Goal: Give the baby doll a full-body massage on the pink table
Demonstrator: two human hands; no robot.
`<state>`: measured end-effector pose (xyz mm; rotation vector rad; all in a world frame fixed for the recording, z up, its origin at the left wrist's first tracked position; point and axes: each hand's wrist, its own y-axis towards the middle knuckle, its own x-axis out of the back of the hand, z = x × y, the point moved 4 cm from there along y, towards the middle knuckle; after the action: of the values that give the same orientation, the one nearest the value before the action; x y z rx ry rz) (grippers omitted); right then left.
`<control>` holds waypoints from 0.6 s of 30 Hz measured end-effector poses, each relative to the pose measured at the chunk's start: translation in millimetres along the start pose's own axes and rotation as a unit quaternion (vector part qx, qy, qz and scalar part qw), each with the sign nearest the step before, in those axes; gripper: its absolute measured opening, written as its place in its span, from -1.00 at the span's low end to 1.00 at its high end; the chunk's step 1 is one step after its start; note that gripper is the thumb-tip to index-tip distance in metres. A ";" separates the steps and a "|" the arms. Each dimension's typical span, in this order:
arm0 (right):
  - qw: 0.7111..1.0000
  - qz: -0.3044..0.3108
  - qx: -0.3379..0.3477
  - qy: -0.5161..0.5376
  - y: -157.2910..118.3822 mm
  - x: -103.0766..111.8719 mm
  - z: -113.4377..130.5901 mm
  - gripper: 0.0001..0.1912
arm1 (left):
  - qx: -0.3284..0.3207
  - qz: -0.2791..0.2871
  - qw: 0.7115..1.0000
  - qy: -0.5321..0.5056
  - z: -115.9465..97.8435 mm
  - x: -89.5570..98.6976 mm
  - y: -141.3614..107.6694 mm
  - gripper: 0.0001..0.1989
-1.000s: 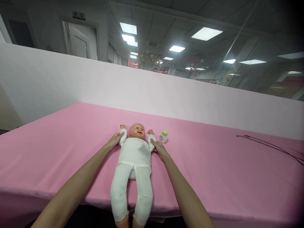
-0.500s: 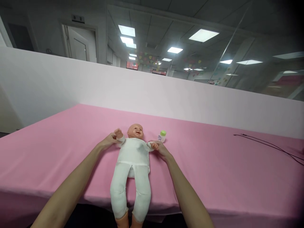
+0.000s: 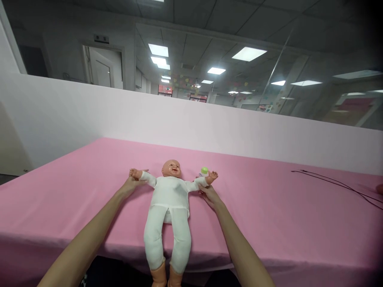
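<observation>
A baby doll (image 3: pixel 170 193) in a white cloth body lies face up on the pink-covered table (image 3: pixel 269 211), its feet hanging toward me at the front edge. Both of its arms are stretched out sideways. My left hand (image 3: pixel 131 186) grips the doll's arm on the left near the wrist, fingers around the sleeve. On the other side, my right hand (image 3: pixel 208 194) holds the doll's other forearm from below. Just behind that forearm stands a small bottle with a green cap (image 3: pixel 204 170), its lower part mostly hidden.
A thin black cable (image 3: pixel 332 181) runs across the table at the right. Behind the table rises a white low wall (image 3: pixel 191 123) with a glass pane above it. A door (image 3: pixel 103 68) stands at the far left.
Both doll arms have spread outward, from bent close to the body to straight out at the sides. My hands moved with them. The view has tilted up slightly.
</observation>
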<state>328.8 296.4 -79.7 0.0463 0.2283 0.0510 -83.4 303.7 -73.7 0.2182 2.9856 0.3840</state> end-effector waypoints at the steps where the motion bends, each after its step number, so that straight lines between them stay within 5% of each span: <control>1: 0.999 -0.029 0.002 0.014 -0.3 5.9 0.7 -0.51 | 0.008 -0.048 0.998 -0.042 4.0 3.3 2.6 -0.18; 5: 0.987 -0.147 0.004 0.066 1.7 30.6 2.6 -0.60 | 0.031 -0.224 0.968 -0.110 20.4 18.4 10.0 0.06; 8: 0.976 -0.213 0.006 0.041 3.6 45.1 1.5 -0.58 | 0.046 -0.321 0.945 0.041 21.3 31.5 3.6 0.01; 14: 0.948 -0.247 -0.010 -0.202 0.1 58.3 -1.7 -0.59 | 0.076 -0.257 0.879 0.393 8.9 34.4 -7.6 -0.52; 18: 0.865 -0.289 0.044 -0.408 -11.5 49.6 15.3 -0.49 | 0.038 -0.294 0.809 0.508 -0.8 28.0 -11.5 -0.62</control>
<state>381.0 287.1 -76.6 0.0853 -0.6164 -0.5764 -112.5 296.9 -78.9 -1.2921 3.7688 0.3682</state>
